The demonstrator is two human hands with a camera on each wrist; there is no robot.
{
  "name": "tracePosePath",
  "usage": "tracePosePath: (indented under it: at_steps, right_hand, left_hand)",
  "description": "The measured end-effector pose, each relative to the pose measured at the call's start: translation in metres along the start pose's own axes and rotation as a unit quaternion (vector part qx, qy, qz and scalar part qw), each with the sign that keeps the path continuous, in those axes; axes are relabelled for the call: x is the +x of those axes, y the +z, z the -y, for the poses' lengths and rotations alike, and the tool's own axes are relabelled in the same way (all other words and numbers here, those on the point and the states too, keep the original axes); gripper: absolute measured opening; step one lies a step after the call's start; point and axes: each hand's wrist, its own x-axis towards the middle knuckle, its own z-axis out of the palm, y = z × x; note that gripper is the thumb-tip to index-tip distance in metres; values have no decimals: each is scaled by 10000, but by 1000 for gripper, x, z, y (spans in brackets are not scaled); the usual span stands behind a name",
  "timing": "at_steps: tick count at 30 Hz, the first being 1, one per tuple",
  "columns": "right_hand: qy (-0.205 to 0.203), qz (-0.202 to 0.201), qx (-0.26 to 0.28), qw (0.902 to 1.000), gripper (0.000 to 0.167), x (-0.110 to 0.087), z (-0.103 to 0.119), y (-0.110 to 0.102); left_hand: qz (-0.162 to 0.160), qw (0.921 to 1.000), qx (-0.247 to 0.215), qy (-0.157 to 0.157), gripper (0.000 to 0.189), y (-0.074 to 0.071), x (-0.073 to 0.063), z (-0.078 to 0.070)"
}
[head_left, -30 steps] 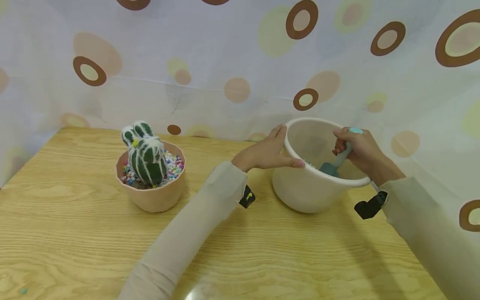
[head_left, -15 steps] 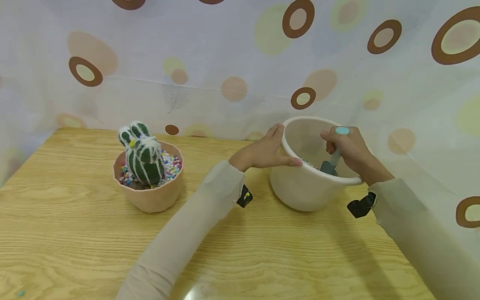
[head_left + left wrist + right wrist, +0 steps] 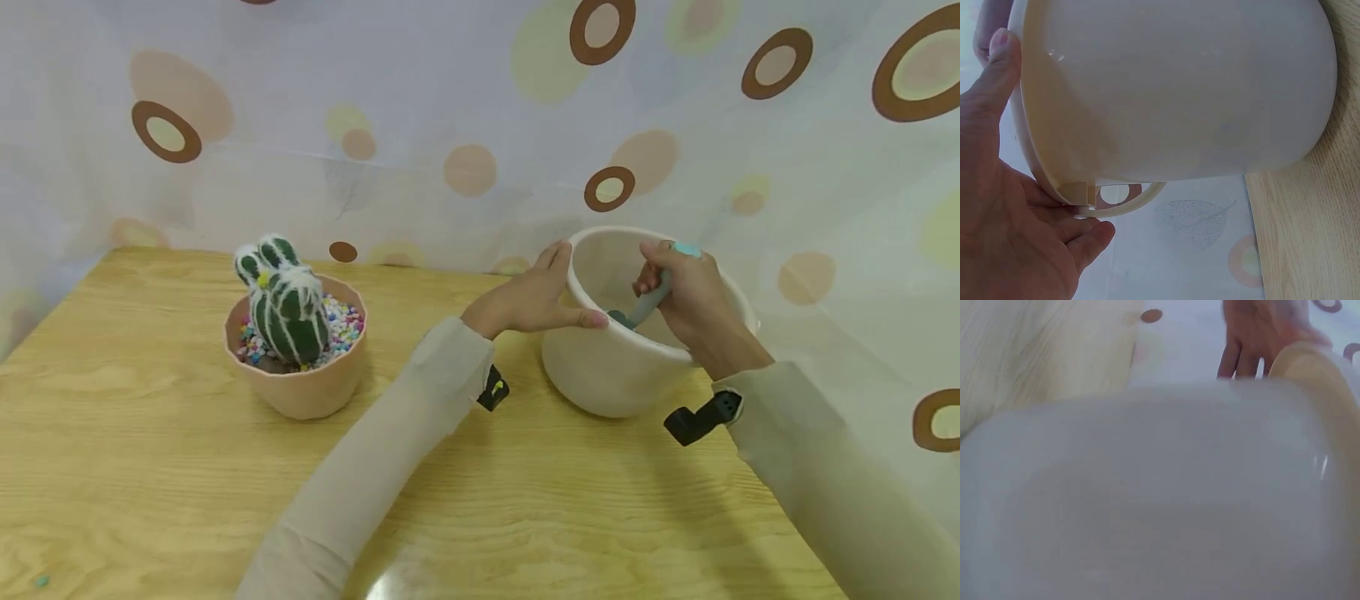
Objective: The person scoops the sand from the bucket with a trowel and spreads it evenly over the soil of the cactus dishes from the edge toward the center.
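A: What could trip you up here?

B: The bucket point(image 3: 615, 375), I'd say. Should your right hand point(image 3: 688, 287) lever the scoop point(image 3: 649, 303) against its wall, it could skid or tip, since your left hand point(image 3: 528, 300) only braces it, thumb along the rim and fingers loosely extended. Knocking the rim might spill any load; whether there is one, you can't tell.

A: And your grip?

B: Your right fingers are curled closed round the scoop's handle.

A: Where does it lie?

B: Inside the bucket, its head partly hidden behind the near rim. Its long axis slants: handle rising rightward into your fist, head pointing down toward the bucket's near left wall.
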Motion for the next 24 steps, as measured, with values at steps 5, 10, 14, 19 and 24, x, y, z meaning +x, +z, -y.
tracePosePath:
  at_steps: [5, 10, 14, 19, 24]
  right_hand:
    - [137, -516, 1167, 9917, 32, -2, 5, 3]
    - [353, -876, 2478, 9642, 39, 1, 7, -3]
    - [286, -1150, 3556, 9271, 42, 2, 5, -11]
    - [261, -1472, 4511, 8799, 45, 1, 5, -20]
    - [211, -1689, 5055, 8459, 48, -2, 6, -26]
  left_hand:
    - [20, 10000, -47, 24, 108, -2, 2, -3]
    - [7, 9999, -101, -75, 110, -3, 0, -2]
    - [16, 9998, -178, -32, 111, -2, 0, -1]
    - [10, 9997, -223, -23, 111, 1, -1, 1]
    - [54, 9999, -118, -44, 112, 0, -2, 0]
